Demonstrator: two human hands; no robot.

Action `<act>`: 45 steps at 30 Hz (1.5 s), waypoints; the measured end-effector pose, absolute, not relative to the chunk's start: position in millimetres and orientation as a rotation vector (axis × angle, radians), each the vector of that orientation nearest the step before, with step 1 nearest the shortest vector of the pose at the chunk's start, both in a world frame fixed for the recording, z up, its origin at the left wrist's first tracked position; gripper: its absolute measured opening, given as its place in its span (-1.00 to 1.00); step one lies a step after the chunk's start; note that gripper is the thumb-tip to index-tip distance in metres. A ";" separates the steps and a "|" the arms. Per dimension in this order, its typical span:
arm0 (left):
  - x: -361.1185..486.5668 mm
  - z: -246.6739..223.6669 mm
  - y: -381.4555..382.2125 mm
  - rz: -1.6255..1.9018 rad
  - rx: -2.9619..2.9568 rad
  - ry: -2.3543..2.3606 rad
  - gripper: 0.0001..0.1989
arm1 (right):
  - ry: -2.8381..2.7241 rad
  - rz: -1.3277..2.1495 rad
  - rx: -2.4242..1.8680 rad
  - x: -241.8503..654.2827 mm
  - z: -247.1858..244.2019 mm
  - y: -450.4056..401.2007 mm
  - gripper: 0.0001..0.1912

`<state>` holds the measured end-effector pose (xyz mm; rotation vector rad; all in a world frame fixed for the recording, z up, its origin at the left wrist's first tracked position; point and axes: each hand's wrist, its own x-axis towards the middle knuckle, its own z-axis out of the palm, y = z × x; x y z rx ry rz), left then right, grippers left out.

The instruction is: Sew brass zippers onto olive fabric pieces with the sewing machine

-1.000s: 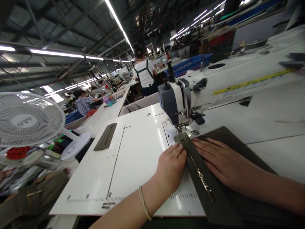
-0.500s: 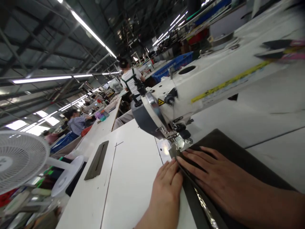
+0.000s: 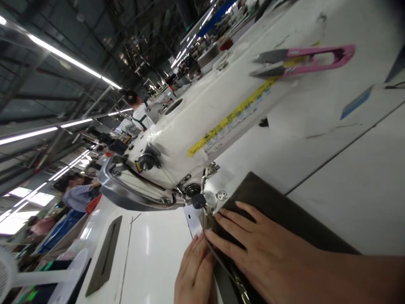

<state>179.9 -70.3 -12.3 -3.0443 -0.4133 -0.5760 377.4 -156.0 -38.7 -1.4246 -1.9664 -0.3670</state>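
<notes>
Zipper point(image 3: 243, 291) runs toward the sewing machine point(image 3: 196, 131) between my left hand point(image 3: 194, 272) and right hand point(image 3: 253, 240), both open, pressing the olive fabric point(image 3: 272, 198) flat to keep it aligned

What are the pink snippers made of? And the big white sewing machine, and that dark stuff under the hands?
The thread snips seem to have grey steel blades, shiny along the edges, and a glossy pink coating on the handle. The sewing machine looks like painted metal, smooth and shiny white. The dark piece looks like matte fabric or soft leather; the picture cannot settle which.
</notes>
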 end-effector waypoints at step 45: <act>199.2 -29.8 -87.4 -0.840 -2.773 -0.514 -0.71 | -2.190 -0.812 -1.280 385.7 -50.0 -157.3 -0.42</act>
